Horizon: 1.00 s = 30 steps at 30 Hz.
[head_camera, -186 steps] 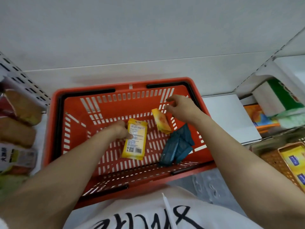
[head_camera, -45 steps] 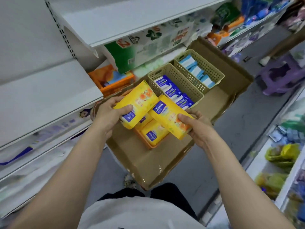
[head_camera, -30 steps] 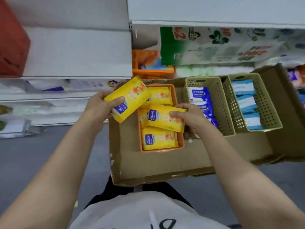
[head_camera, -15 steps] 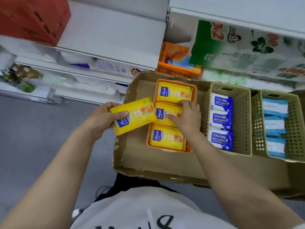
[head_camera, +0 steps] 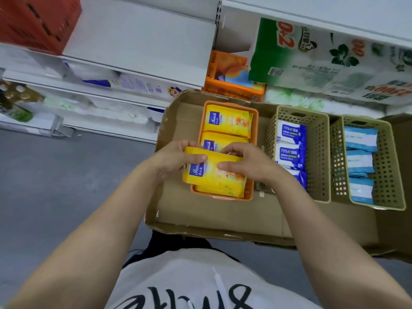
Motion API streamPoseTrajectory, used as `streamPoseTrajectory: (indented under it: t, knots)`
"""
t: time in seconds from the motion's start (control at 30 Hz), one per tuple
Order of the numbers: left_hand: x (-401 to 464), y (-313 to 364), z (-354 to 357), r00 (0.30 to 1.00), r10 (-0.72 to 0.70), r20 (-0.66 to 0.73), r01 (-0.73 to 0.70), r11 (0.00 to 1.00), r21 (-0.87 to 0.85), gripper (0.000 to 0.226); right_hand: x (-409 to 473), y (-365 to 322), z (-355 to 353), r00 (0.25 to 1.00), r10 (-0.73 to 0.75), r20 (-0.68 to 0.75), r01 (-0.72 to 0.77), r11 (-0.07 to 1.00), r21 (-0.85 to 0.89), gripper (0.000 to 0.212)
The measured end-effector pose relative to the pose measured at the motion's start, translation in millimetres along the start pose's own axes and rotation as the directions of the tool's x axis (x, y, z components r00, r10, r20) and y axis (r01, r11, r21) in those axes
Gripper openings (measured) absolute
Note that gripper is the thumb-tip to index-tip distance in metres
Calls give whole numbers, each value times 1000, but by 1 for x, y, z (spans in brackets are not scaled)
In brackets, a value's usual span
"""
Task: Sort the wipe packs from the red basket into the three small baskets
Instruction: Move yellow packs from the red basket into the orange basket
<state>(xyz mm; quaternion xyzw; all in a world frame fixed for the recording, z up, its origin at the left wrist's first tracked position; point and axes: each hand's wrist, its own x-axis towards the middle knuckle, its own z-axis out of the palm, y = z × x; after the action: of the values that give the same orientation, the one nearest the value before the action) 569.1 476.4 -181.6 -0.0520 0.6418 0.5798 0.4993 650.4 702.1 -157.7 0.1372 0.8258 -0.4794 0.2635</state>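
Note:
Three small baskets stand in a row inside a flat cardboard box [head_camera: 207, 215]. The orange basket [head_camera: 255, 134] on the left holds yellow wipe packs [head_camera: 227, 120]. Over its near end both hands hold one more yellow pack [head_camera: 213, 177]: my left hand [head_camera: 176, 158] grips its left end, my right hand [head_camera: 243, 161] pinches its right part. The middle beige basket [head_camera: 318, 152] holds dark blue packs [head_camera: 289, 134]. The right beige basket [head_camera: 386, 161] holds light blue packs [head_camera: 360, 139]. The red basket [head_camera: 33, 21] sits on the shelf at top left.
White shop shelves [head_camera: 138, 39] run behind the box, stocked with an orange packet [head_camera: 229, 76] and a large green-and-white tissue pack [head_camera: 330, 61]. Bottles [head_camera: 13, 101] stand at the far left. Grey floor [head_camera: 66, 186] lies to the left of the box.
My left hand brought its yellow pack right, over the orange basket's near end. My right hand left the pack it had laid in the basket and took hold of this one.

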Motion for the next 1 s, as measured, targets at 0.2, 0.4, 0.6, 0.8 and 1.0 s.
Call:
streamPoseTrajectory:
  t: [0.2,0.4,0.6,0.8,1.0]
  knots:
    - [17,-50,6,898,12,-440,-35,998,-45,30,-13,33,-13,983,145,-113,-134,986,98,34]
    - [17,-72,23,924,-23,-383,-33,990,-140,18,0,30,20,992,94,-85,-107,981,-164,42]
    - [18,-74,24,914,3,-407,-57,991,-121,12,0,31,36,972,-32,-234,-67,913,-403,48]
    - [18,-74,25,917,17,-398,-63,993,-102,14,4,37,35,978,1,-209,-75,935,-347,42]
    - [16,-72,28,932,16,-363,-65,990,-123,39,7,32,43,906,-82,-415,-124,886,-446,48]
